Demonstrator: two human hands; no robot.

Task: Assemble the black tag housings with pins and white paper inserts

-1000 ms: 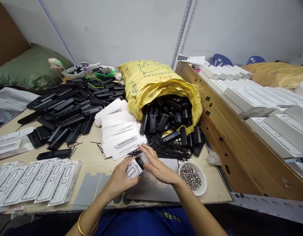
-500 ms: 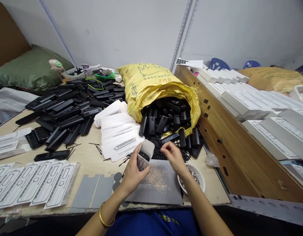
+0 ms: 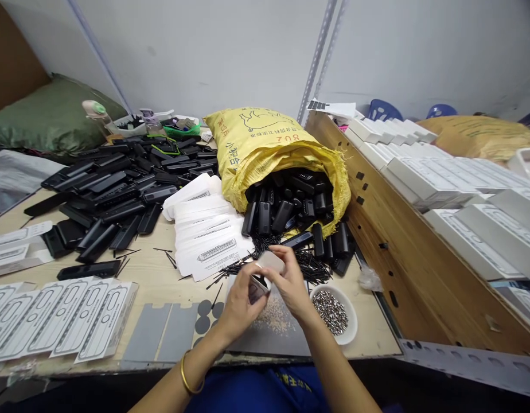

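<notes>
My left hand [image 3: 239,301] grips a small white printed carton [image 3: 261,282] that stands on end, just above a grey mat [image 3: 276,332]. My right hand [image 3: 291,284] is at the carton's top, fingers pinched on its white end flap. A dark part shows inside the carton's mouth. Directly behind the hands lies a heap of thin black pins [image 3: 291,261] and a stack of flat white carton blanks [image 3: 209,238]. A white bowl of small metal pieces [image 3: 334,312] sits just right of my right wrist.
A yellow woven sack [image 3: 269,149] spills black plastic parts toward me. More black parts [image 3: 114,183] cover the table's left. Filled white cartons [image 3: 62,318] lie in a row at front left. A wooden board [image 3: 402,241] with stacked white boxes [image 3: 445,172] borders the right.
My right hand went off toward the bowl and pins, then came back to the carton's top and took hold of the flap. The left hand tipped the carton from lying to upright.
</notes>
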